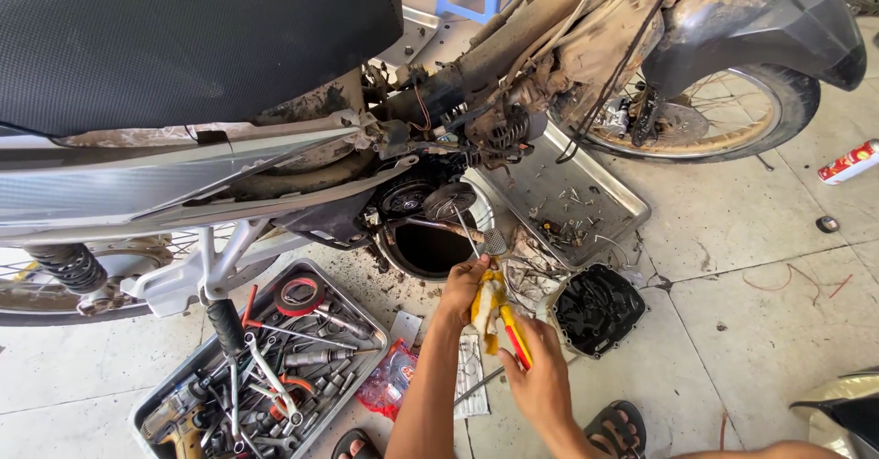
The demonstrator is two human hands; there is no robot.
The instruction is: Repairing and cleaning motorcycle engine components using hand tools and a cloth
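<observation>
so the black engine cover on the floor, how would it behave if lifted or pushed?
The black engine cover looks like rigid cast metal: probably stiff and heavy for its size. Its glossy, oily-looking inside suggests a slippery grip. Lying flat on the tiled floor, it would likely slide rather than roll.

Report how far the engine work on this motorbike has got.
Done: the black engine cover is off and lies on the floor, and screws sit in the metal tray. In hand: the left hand holds a yellow rag by the open engine; the right hand grips a screwdriver. Left: the cover is not refitted.
</observation>
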